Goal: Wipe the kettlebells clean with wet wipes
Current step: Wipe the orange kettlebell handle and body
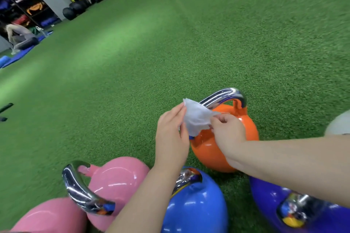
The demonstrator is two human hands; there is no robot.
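Both hands are raised over the green artificial turf floor (189, 43) with a thin white wet wipe (197, 119) stretched between them. The left hand (171, 134) pinches the wipe's left edge between thumb and fingers, and the right hand (228, 132) pinches its right corner with curled fingertips, so neither hand is free. The wipe hangs crumpled and partly spread, limp and light; it will likely fold or bunch on itself unless opened flat and backed by the palm.

Just beyond and below the hands stands the glossy orange kettlebell with a polished chrome handle (227, 149); the wipe overlaps its handle in view, though whether it touches cannot be told. Below the left forearm sits the shiny blue kettlebell (197, 206), to the left of that arm the glossy pink kettlebell with a chrome handle (117, 178), and another pink rounded body (51, 217) lies nearer still. Under the right forearm is the deep purple kettlebell (269, 198).

These bells look heavy, rigid and slick, so they should stay put under rubbing; tilting one is best done by the chrome loop, which may be slippery once wet. The smooth shells suit broad palm strokes, the handle a wrapped pinch.

Far to the left of the hands, black medicine balls (83, 2) line the wall.
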